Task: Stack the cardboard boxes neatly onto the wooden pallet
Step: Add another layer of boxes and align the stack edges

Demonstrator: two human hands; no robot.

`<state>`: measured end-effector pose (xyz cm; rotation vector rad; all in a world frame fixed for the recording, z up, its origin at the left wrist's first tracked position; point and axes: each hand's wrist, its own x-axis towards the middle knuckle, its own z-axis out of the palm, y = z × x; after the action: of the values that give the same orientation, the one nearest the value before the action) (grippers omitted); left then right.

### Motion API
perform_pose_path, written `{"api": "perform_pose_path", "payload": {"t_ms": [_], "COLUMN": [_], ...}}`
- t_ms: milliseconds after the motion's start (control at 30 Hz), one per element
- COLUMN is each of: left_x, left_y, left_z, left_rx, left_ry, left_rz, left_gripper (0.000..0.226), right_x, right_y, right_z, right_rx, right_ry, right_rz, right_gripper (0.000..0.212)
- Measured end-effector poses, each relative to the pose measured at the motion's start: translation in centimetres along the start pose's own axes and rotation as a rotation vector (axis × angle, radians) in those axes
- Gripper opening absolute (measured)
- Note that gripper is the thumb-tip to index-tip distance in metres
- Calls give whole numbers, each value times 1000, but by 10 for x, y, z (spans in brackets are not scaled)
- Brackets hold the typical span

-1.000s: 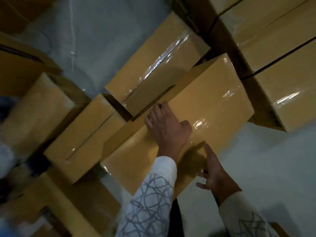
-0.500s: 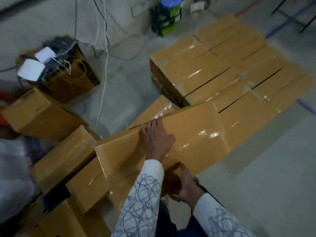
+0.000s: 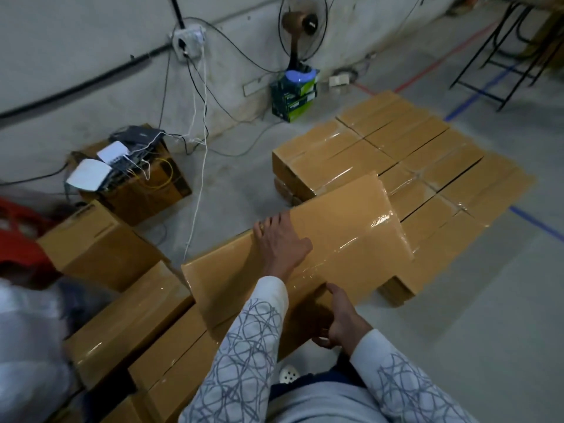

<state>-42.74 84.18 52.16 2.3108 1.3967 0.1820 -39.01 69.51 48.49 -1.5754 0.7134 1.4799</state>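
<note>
Place: a storeroom or warehouse corner.
Floor: bare grey concrete floor (image 3: pixel 457 300), blue tape line (image 3: pixel 537 222) at 3 o'clock, red tape line (image 3: pixel 442 58) at 1 o'clock.
Stock: taped cardboard boxes (image 3: pixel 427 166) in a flat layer at 1 o'clock; loose boxes (image 3: pixel 100 248) at 9 o'clock.
Wall: rough plaster wall (image 3: pixel 76 41), exposed cables (image 3: pixel 91 81) and a socket (image 3: pixel 187 41) at 11 o'clock.
Fan: pedestal fan (image 3: pixel 302 25) at 12 o'clock.

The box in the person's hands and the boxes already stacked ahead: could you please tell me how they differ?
The held box is gripped by the left hand and right hand; the stacked boxes lie untouched. The held box sits skewed to the rows; the stacked boxes lie flat, aligned edge to edge. Both are brown cardboard with glossy clear tape.
</note>
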Motion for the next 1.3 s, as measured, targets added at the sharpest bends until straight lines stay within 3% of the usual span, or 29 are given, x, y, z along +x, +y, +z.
{"api": "perform_pose_path", "payload": {"t_ms": [300,433,533,800,967,1200,1300], "left_x": [90,161,230,461,581,748,825], "left_y": [28,51,70,137,172,171,163], "left_z": [5,18,30,47,30,17,34], "left_rx": [9,2,5,45,-1,-355,-443], "left_ry": [-18,-55,-81,-221,-261,-433,-465], "left_rz": [110,140,158,158,134,49,53], "left_gripper": [77,78,80,86,78,79,72], "right_x": [19,50,79,152,160,179,213], "right_y": [-76,-137,-204,-413,-520,-670,-721], "right_z": [24,40,52,77,93,139,176], "right_rx": [179,228,284,295,259,213,218], "right_ry": [45,51,55,88,182,344,383], "right_rz": [-55,-71,-99,-271,-459,-606,-651], "right_gripper": [58,70,70,37,68,63,49]}}
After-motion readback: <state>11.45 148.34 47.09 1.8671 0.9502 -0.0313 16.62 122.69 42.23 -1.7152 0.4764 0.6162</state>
